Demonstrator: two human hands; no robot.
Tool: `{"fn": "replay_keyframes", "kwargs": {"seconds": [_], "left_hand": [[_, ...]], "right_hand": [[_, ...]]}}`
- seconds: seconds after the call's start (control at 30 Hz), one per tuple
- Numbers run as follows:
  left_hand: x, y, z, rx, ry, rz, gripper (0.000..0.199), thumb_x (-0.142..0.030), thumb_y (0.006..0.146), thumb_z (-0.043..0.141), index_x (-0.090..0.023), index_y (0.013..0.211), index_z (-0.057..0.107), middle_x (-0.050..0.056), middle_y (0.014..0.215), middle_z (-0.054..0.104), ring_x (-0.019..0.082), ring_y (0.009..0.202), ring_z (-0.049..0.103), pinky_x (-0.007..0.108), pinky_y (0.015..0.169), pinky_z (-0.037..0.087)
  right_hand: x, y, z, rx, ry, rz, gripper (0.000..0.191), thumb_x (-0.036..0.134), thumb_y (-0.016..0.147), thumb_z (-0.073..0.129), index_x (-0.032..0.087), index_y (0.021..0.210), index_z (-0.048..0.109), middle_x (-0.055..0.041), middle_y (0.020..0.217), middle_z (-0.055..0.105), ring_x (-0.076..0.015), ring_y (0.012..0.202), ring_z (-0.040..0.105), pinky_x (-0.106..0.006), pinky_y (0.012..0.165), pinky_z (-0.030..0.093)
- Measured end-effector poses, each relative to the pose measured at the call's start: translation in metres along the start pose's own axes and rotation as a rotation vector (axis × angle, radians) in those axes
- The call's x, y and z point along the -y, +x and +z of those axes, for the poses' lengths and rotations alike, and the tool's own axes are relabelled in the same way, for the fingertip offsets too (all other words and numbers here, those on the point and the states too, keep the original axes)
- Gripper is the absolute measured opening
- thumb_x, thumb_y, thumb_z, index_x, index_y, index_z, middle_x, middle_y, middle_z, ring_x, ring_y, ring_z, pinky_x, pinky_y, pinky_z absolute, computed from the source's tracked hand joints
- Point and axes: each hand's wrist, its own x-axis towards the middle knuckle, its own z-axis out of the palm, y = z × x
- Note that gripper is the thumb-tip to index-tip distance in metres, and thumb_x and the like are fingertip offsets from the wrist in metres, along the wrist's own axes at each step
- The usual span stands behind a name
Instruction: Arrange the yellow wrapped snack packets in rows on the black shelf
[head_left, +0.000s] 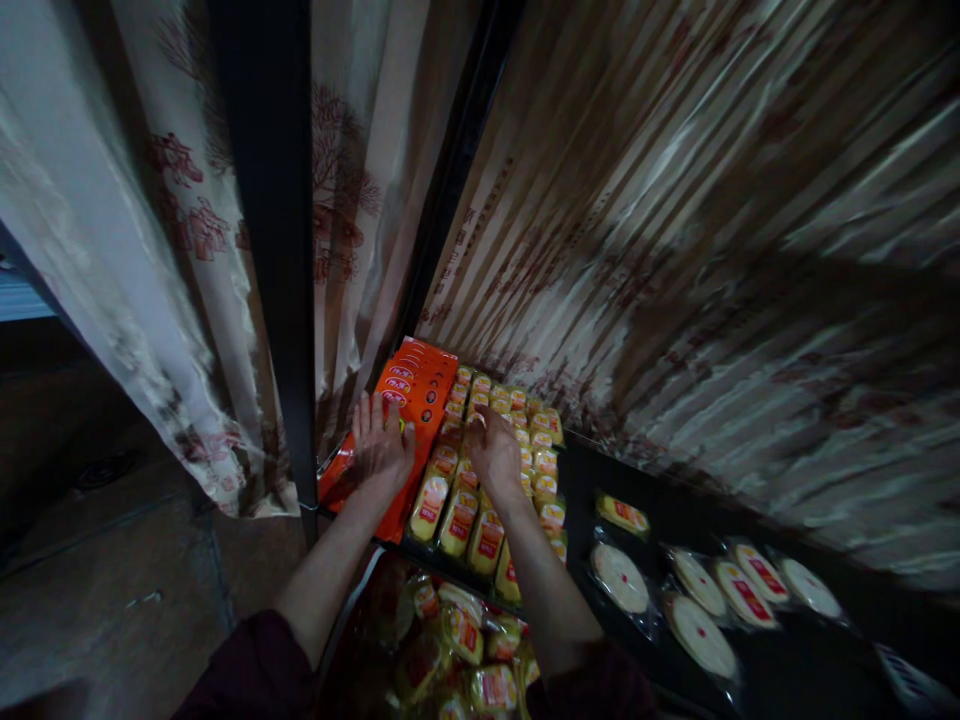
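Observation:
My left hand [381,445] lies with fingers spread on a row of overlapping bright orange packets [431,365]. Rows of small yellow wrapped cakes [461,522] with red-and-white labels stand beside the packets, packed close together. Over the middle of these rows is my right hand [495,458], its fingers curled together among the cakes. Whatever those fingertips pinch, if anything, is hidden by the hand. The forearm covers part of the nearer rows.
Right of the rows, a black shelf [589,470] carries a single wrapped cake [622,515] and several flat round pastries [619,577] in clear bags. More wrapped cakes [463,632] fill a container below. Patterned curtains [600,260] hang behind; a dark post [281,250] stands at left.

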Motion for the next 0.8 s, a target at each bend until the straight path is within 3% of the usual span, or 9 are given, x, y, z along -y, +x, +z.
{"fn": "replay_keyframes", "kwargs": {"seconds": [0.13, 0.23, 0.4, 0.6, 0.8], "left_hand": [[-0.032, -0.027, -0.019, 0.096, -0.058, 0.201, 0.047, -0.032, 0.090, 0.041, -0.016, 0.133, 0.049, 0.012, 0.147, 0.040, 0.028, 0.143, 0.019, 0.050, 0.112, 0.028], [-0.048, -0.052, -0.028, 0.153, -0.085, 0.339, 0.051, -0.033, 0.090, 0.040, -0.015, 0.138, 0.042, 0.013, 0.151, 0.033, 0.027, 0.143, 0.019, 0.048, 0.111, 0.031], [-0.052, -0.073, -0.021, 0.164, -0.051, 0.356, 0.051, -0.022, 0.088, 0.040, -0.012, 0.138, 0.041, 0.016, 0.150, 0.034, 0.029, 0.143, 0.020, 0.049, 0.110, 0.032], [-0.050, -0.071, -0.011, 0.186, -0.010, 0.360, 0.050, -0.026, 0.086, 0.045, -0.008, 0.133, 0.048, 0.017, 0.145, 0.042, 0.031, 0.140, 0.027, 0.049, 0.110, 0.031], [-0.053, -0.065, -0.011, 0.173, 0.010, 0.355, 0.048, -0.031, 0.087, 0.045, -0.008, 0.129, 0.052, 0.017, 0.141, 0.047, 0.031, 0.136, 0.034, 0.048, 0.109, 0.033]], "right_hand": [[-0.008, -0.028, -0.010, -0.021, -0.094, -0.041, 0.047, 0.029, 0.095, 0.028, 0.009, 0.130, 0.052, -0.0156, 0.139, 0.050, -0.0241, 0.137, 0.033, -0.045, 0.110, 0.030], [-0.007, -0.045, -0.011, 0.024, -0.147, -0.036, 0.049, 0.031, 0.096, 0.025, 0.010, 0.134, 0.048, -0.0140, 0.143, 0.045, -0.0237, 0.140, 0.028, -0.045, 0.111, 0.029], [0.004, -0.040, -0.010, 0.143, -0.225, 0.029, 0.048, 0.033, 0.097, 0.026, 0.014, 0.138, 0.045, -0.0137, 0.145, 0.042, -0.0237, 0.139, 0.030, -0.043, 0.110, 0.027], [0.014, -0.018, -0.008, 0.233, -0.278, 0.054, 0.046, 0.032, 0.097, 0.028, 0.015, 0.134, 0.049, -0.0130, 0.140, 0.049, -0.0249, 0.133, 0.040, -0.041, 0.110, 0.025], [0.013, -0.005, -0.005, 0.249, -0.297, 0.077, 0.050, 0.037, 0.097, 0.027, 0.014, 0.137, 0.046, -0.0149, 0.147, 0.039, -0.0276, 0.139, 0.031, -0.043, 0.111, 0.023]]}}
